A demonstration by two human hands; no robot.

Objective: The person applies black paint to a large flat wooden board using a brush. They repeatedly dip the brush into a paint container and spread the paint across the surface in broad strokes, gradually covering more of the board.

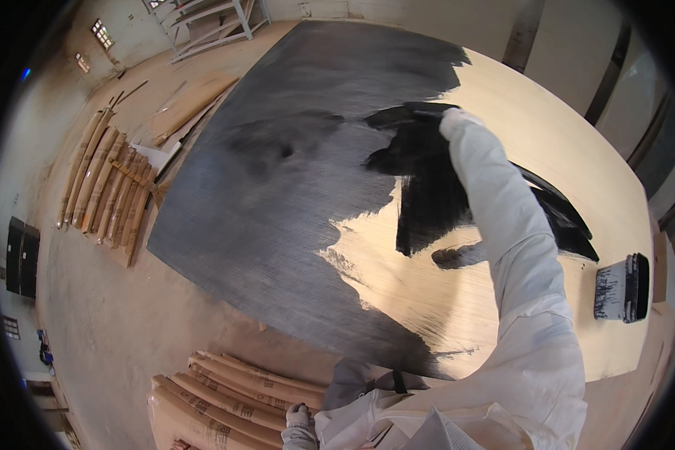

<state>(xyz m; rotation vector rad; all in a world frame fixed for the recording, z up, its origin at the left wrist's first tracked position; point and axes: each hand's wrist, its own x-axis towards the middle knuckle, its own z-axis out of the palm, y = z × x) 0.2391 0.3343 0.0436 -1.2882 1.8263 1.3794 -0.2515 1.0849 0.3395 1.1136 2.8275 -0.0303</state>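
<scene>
My right hand (461, 120), in a pale glove, reaches across a large pale board and is closed on a dark brush-like paint tool (431, 111). The tool barely stands out against the wet black paint (427, 180) under it. Black and grey coating (255, 195) covers the board's left side, with ragged edges. Bare wood-coloured surface (375, 255) shows at the middle and right. Low at my left side, my gloved left hand (298, 415) is curled into a fist, apart from the board, with nothing visible in it.
A paint-smeared white tub (619, 289) stands on the board's right end. Brown cartons (217, 405) are stacked at the near left, and long wrapped bundles (105, 187) lie on the floor further left. A metal rack (214, 30) stands at the back; large panels (570, 45) stand at the right.
</scene>
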